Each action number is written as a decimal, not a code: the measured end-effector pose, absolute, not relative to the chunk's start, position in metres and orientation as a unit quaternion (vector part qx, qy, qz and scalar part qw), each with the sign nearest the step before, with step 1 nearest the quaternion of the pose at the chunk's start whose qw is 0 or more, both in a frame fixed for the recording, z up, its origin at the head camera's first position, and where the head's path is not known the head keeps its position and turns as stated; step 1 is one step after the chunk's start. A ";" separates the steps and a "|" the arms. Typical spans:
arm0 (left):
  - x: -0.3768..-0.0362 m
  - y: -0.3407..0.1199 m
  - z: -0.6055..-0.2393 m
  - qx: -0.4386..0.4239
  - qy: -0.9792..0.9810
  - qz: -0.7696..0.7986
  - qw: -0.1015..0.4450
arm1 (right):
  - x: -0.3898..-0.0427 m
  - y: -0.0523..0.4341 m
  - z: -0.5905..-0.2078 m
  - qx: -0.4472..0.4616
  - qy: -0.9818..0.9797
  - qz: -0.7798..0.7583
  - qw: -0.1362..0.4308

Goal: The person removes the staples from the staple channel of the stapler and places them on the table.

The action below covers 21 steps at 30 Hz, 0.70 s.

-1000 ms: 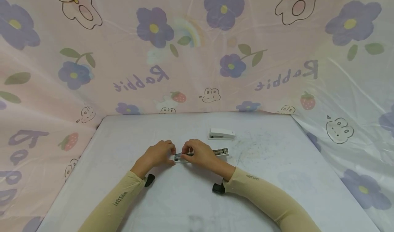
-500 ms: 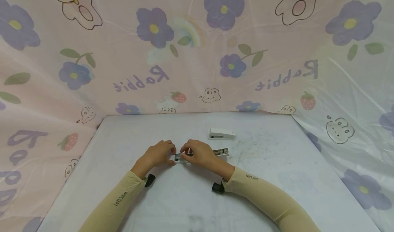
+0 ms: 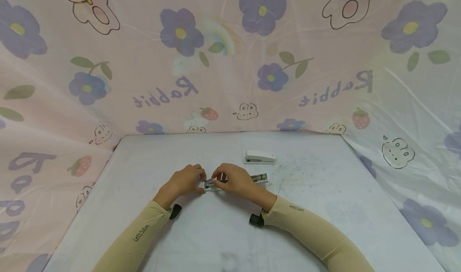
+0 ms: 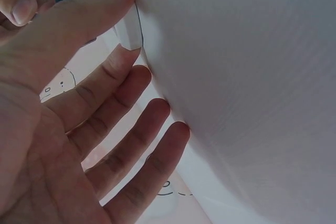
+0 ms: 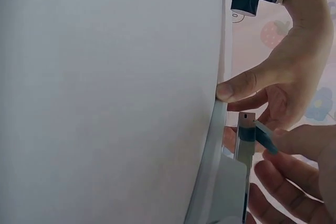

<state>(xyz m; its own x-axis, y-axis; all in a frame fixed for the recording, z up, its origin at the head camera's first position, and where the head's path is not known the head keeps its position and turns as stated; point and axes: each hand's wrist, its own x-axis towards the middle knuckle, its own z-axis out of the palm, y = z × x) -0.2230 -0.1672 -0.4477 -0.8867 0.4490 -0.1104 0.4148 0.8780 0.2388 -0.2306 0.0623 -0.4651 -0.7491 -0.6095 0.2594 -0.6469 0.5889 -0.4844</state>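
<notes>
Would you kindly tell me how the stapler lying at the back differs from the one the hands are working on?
The back stapler lies closed and untouched; the near stapler is opened out flat, showing its metal track. The back stapler lies clear of both hands; the left hand and right hand pinch the near one. Both are white and rest on the table.

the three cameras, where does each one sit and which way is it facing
Head: worn on the head, looking forward and down at the table; shows both sleeved forearms, left hand and right hand together on an open stapler, a second stapler behind.
Left wrist: under that wrist, looking along the palm; shows left hand, fingers on the stapler base.
Right wrist: looks across at both hands; right fingertips at the stapler's metal channel.
Shared: every view shows the open stapler.
</notes>
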 end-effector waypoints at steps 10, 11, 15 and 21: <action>-0.223 -0.167 -0.446 0.221 0.966 0.105 0.088 | -0.230 0.074 -0.464 0.364 -0.870 0.332 0.032; -0.223 -0.166 -0.446 0.220 0.966 0.106 0.088 | -0.230 0.075 -0.464 0.364 -0.869 0.335 0.030; -0.222 -0.166 -0.444 0.221 0.966 0.103 0.087 | -0.229 0.081 -0.466 0.366 -0.864 0.345 0.020; -0.221 -0.166 -0.444 0.221 0.966 0.100 0.087 | -0.222 0.089 -0.465 0.376 -0.862 0.339 0.019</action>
<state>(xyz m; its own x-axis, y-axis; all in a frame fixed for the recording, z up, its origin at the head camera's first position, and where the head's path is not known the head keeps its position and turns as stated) -0.2210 -0.1660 -0.4438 -0.8871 0.4449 -0.1230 0.4103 0.8822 0.2311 -0.2220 0.0892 -0.4649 -0.7172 -0.6350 0.2872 -0.6604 0.4876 -0.5710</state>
